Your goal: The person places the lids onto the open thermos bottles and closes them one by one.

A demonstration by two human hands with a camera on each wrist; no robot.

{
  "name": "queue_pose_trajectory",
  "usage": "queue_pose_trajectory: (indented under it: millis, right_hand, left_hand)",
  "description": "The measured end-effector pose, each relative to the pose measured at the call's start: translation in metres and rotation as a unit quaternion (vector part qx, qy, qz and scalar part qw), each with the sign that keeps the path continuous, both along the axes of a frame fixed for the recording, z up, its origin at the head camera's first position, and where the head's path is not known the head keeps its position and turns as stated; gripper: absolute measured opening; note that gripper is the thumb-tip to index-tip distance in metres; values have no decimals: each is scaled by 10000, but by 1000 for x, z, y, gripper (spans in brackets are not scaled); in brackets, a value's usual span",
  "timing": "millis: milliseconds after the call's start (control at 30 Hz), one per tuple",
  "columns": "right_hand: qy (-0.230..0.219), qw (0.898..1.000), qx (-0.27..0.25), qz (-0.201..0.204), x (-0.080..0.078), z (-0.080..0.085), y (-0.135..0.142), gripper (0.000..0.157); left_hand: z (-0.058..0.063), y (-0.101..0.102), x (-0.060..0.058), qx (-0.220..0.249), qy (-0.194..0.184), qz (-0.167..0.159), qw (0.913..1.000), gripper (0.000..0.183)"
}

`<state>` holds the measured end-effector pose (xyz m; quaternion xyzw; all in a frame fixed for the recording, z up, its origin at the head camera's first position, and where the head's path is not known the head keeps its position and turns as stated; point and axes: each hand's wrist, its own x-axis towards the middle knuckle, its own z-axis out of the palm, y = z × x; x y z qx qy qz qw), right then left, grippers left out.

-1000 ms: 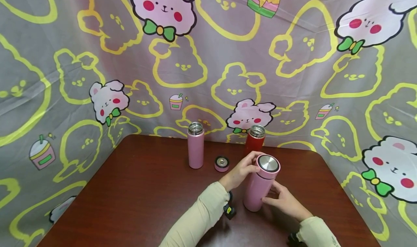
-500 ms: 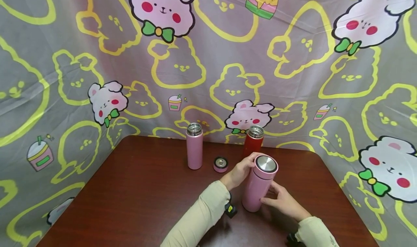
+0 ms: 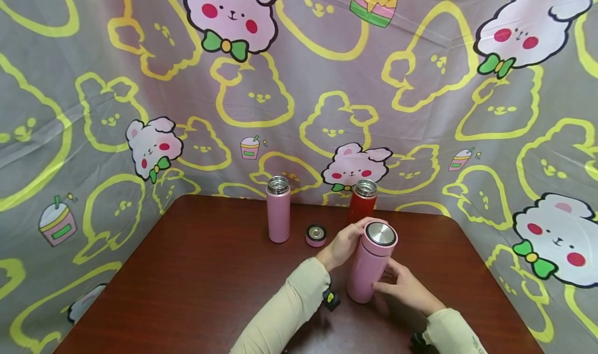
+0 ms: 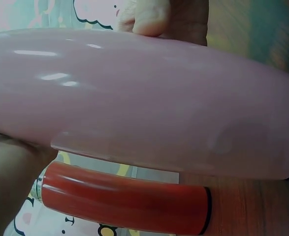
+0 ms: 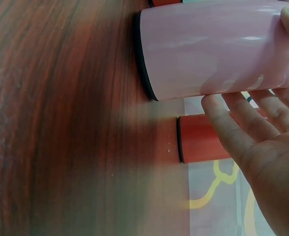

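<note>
A pink thermos bottle [image 3: 366, 273] stands slightly tilted near the front of the table, its pink lid with a round steel top [image 3: 381, 233] in place. My left hand [image 3: 344, 245] holds the lid end from the left, fingers reaching behind it. Lower down, my right hand [image 3: 411, 287] grips the body from the right, thumb in front and fingers behind. In the right wrist view those fingers [image 5: 240, 118] lie along the pink wall, close to the black-edged base. The left wrist view is mostly filled by the pink body [image 4: 144, 103].
Behind the hands stand an uncapped pink bottle [image 3: 279, 216] and an uncapped red bottle [image 3: 362, 201]. Between them a pink lid [image 3: 316, 235] lies with its inside up. The brown table [image 3: 201, 271] backs onto a cartoon-print cloth [image 3: 299, 73].
My left thumb has slid off the front of the lid and out of sight behind it. The right hand keeps its grip, and the other bottles have stayed put.
</note>
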<state>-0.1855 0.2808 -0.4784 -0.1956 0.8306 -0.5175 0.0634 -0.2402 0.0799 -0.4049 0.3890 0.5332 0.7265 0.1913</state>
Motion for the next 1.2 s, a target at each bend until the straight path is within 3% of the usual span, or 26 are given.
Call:
queue_pose_trajectory:
  millis: [300, 500, 633, 767, 1000, 1200]
  right_hand:
    - [-124, 9999, -98, -48, -1, 1, 0, 67]
    - [-81, 9999, -100, -33, -2, 1, -1, 67]
    - [-24, 9999, -93, -62, -2, 0, 0, 66]
    - [78, 9999, -83, -84, -1, 0, 0, 64]
    - [124, 9997, -192, 25, 1, -1, 0, 62]
    - [122, 9997, -191, 35, 1, -1, 0, 63]
  left_hand:
    - [0, -1, 0, -53, 73, 122, 9999, 55]
    - [0, -9, -3, -422, 138, 878, 9951, 61]
    - [2, -14, -4, -528, 314, 1298, 9896, 50]
    - [4, -19, -3, -593, 442, 1476, 9863, 38]
    - [10, -28, 5, -953, 721, 1276, 9846, 36]
    - [12, -32, 11, -985, 1043, 1052, 9840, 40]
